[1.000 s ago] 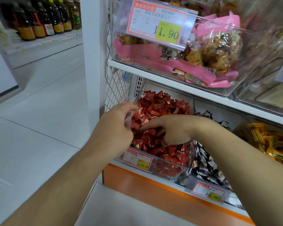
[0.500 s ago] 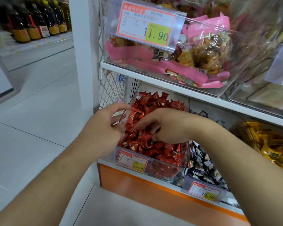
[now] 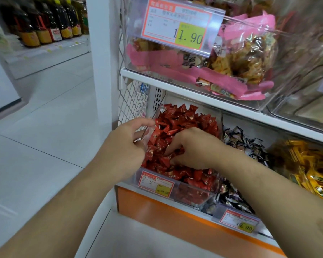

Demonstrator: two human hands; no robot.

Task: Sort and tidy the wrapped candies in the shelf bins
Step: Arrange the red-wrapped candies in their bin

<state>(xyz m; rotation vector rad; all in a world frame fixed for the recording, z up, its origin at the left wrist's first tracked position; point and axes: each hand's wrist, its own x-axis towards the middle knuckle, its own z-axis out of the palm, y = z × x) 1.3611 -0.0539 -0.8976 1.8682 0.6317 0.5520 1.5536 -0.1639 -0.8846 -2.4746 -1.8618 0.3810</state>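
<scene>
My right hand (image 3: pixel 192 148) digs curled fingers into glossy red wrapped candies (image 3: pixel 183 125); my left hand (image 3: pixel 123 148) grips the clear bin's (image 3: pixel 192 196) left wall.

Glossy, crinkled red foil candy wrappers (image 3: pixel 183 127) fill a clear, smooth plastic bin (image 3: pixel 192 197) (its paper price label (image 3: pixel 155 184) looks matt); behind stands white wire-mesh metal side panel (image 3: pixel 132 101), above a smooth orange shelf edge (image 3: pixel 175 215).

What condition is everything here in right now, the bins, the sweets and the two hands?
Red candies: heaped above the rim.
Red candy bin: nearly full.
Black-wrapped candies: loose in the neighbouring bin.
Yellow candies: piled in the far-right bin.
Left hand: at the bin's left wall, fingers curled.
Right hand: fingers dug into the red candies.
Upper bin: holds pink-wrapped snack bags.
</scene>
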